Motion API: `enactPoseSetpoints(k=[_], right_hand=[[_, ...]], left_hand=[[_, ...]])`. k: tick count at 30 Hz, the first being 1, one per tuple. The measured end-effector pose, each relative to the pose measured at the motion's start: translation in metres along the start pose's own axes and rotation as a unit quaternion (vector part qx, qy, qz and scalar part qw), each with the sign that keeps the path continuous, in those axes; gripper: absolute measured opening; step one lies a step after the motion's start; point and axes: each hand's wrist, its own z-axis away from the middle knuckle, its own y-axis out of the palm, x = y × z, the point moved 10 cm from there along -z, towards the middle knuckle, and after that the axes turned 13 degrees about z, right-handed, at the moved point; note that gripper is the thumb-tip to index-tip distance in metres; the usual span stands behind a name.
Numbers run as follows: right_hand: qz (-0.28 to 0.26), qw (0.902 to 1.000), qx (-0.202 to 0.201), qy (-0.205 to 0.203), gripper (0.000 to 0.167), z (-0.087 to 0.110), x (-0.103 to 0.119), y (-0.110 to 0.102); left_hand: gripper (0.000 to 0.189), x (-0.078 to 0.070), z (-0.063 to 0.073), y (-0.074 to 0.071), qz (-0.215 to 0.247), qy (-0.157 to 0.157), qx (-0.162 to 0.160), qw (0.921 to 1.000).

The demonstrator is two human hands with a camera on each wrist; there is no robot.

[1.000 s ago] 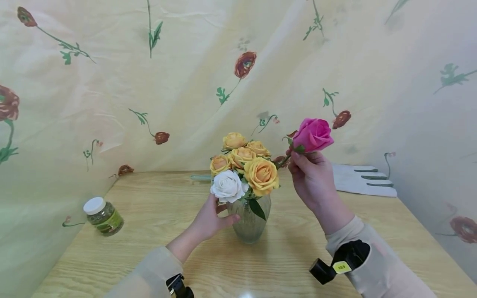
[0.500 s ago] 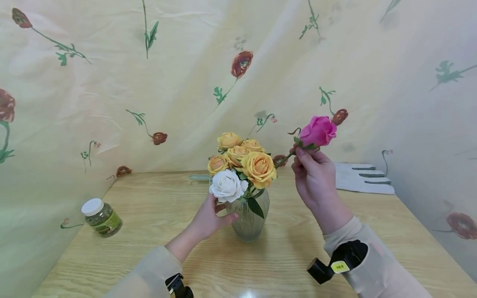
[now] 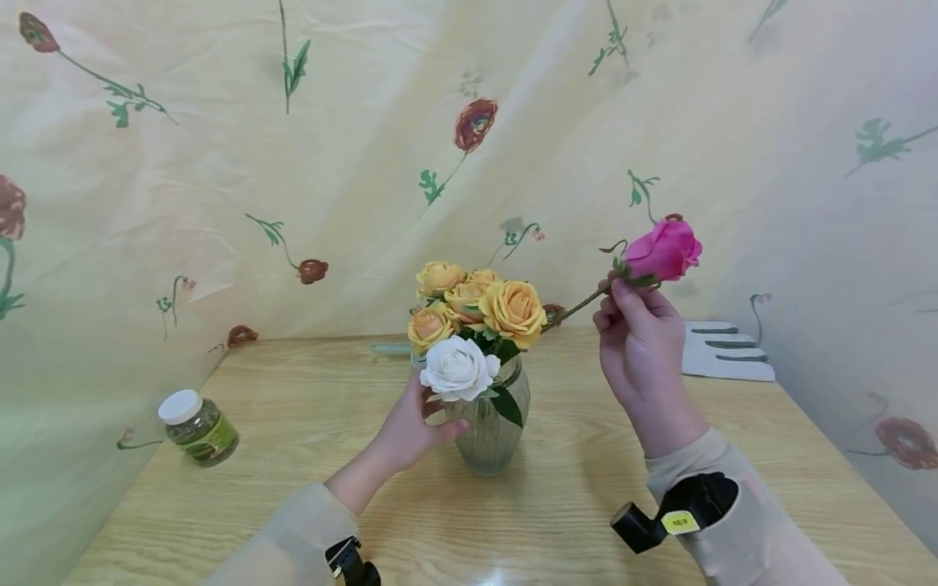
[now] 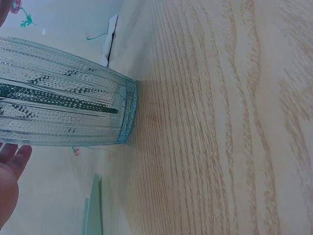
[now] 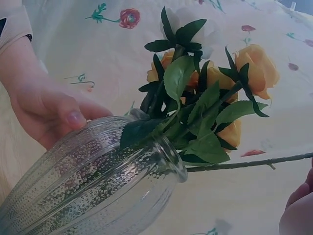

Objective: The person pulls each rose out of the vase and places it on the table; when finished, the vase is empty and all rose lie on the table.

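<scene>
A ribbed clear glass vase stands upright on the wooden table, holding several yellow roses and one white rose. My left hand grips the vase from its left side, thumb across the front below the rim. To the right of the bouquet, my right hand pinches a pink rose just under its bloom. Its long stem slants down left and meets the vase's mouth in the right wrist view. Through the glass, a dark stem shows inside the vase.
A white-lidded jar with a green label stands at the table's left edge. White gloves with grey fingers lie at the back right. Behind the vase, a pale green strip lies near the flower-printed curtain.
My right hand has moved right and slightly up with the pink rose, baring more of its stem. The yellow and white roses have shifted a little. My left hand stays on the vase.
</scene>
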Motion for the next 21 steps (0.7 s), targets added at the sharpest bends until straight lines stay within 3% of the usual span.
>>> enactPoseSetpoints(k=[7,17,21], right_hand=[[0.007,0.9999,-0.008,-0.002,0.013,-0.0008,0.0002,-0.0051],[-0.048,0.9981,0.037,-0.007,0.008,-0.0021,-0.0016,-0.0005],[-0.055,0.9979,0.035,-0.001,0.009,-0.003,-0.0023,-0.0018]], left_hand=[[0.075,0.0004,0.0003,-0.0003,0.01,-0.004,-0.002,0.9999],[0.075,0.0013,-0.0002,-0.0011,0.009,0.003,0.003,1.0],[0.076,0.0003,-0.0009,-0.0001,0.013,0.01,0.005,0.9999]])
